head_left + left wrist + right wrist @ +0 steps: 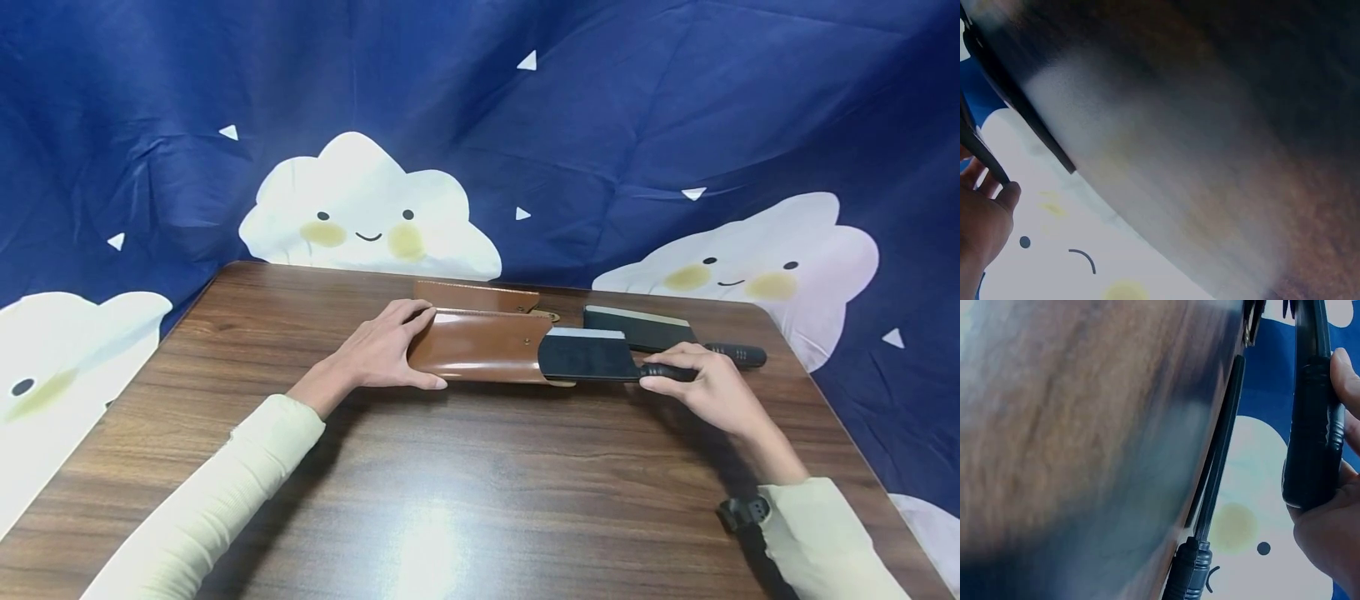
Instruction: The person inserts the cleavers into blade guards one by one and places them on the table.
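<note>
My left hand (382, 350) grips the closed end of a brown leather knife sheath (480, 346), thumb along its near edge and fingers at its far edge. In my right hand (705, 385) is the black handle of a cleaver (588, 356). Its dark blade, with a bright edge facing away from me, overlaps the sheath's right-hand mouth; the blade's front end is hidden there. The right wrist view shows the black handle (1313, 437) close up, with thumb and fingers around it.
Behind the held sheath lies a second brown sheath (468, 295) with a snap strap. A second cleaver (633, 327) rests on the wooden table (480, 483) at the back right, its black handle pointing right. A blue cloud-print curtain (570, 125) hangs behind the table.
</note>
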{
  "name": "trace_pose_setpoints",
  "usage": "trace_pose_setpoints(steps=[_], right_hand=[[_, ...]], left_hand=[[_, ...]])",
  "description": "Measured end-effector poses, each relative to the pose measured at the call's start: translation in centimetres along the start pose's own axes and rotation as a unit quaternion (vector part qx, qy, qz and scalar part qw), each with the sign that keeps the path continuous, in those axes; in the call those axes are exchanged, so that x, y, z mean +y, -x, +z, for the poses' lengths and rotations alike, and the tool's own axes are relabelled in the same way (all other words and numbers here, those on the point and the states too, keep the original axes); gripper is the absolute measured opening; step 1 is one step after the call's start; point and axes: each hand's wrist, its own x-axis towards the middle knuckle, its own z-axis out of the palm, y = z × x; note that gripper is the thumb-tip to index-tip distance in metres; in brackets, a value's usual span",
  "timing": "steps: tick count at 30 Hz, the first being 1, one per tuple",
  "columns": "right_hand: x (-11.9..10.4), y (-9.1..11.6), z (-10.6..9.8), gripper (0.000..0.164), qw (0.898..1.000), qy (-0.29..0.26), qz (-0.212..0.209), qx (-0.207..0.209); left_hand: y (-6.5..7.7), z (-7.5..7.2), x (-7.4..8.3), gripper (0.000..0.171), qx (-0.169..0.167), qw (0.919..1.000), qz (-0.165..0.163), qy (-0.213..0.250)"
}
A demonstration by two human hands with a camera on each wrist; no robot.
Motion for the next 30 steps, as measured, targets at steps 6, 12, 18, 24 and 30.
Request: trace_pose_setpoints(steps=[6,12,18,24,30], right_hand=[[-0.2,-0.4,0.2,0.026,1.0,0.007,-0.016,0.014],[-0.5,-0.7,0.6,0.026,0.999,0.005,-0.026,0.02],[-1.2,-1.1,1.1,0.027,1.0,-0.007,-0.015,0.012],[-1.6,-1.6,1.6,0.025,1.0,-0.005,-0.026,0.011],[-2.0,-2.0,2.3,0.023,0.999,-0.007,-0.033,0.015]], left_hand=[[0.1,-0.2,0.0,0.124,0.003,1.0,-0.005,0.001],[0.0,-0.1,0.2,0.124,0.006,1.0,-0.001,0.001],[-0.1,-0.2,0.3,0.124,0.006,1.0,0.004,-0.006],[-0.2,-0.1,0.5,0.124,0.014,0.9999,0.007,-0.005],[-0.3,0.1,0.5,0.123,0.02,0.9998,0.007,-0.006]])
